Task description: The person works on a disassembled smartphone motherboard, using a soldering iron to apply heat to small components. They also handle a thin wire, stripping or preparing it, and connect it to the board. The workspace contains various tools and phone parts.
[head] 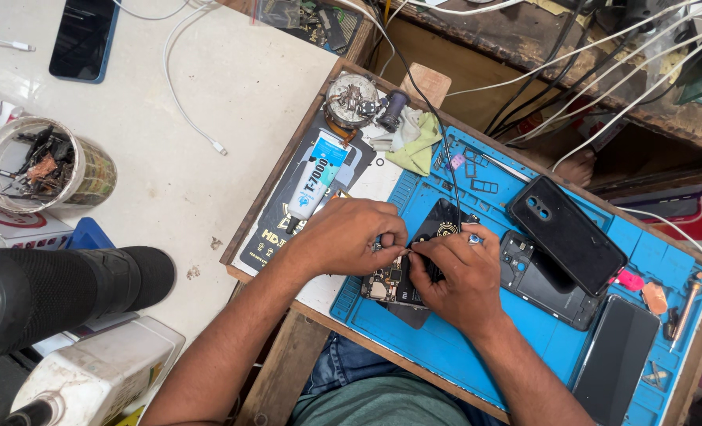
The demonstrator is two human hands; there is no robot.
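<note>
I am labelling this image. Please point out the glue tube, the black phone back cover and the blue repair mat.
glue tube (313,180): head view, middle of body.
black phone back cover (569,234): head view, centre.
blue repair mat (446,347): head view, bare front part.

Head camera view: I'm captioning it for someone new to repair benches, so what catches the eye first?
Both hands, the left hand and right hand, meet at centre over a small circuit board on a bright blue work mat. Right of them lies a black phone back cover; up left of the hands, a glue tube.
</note>
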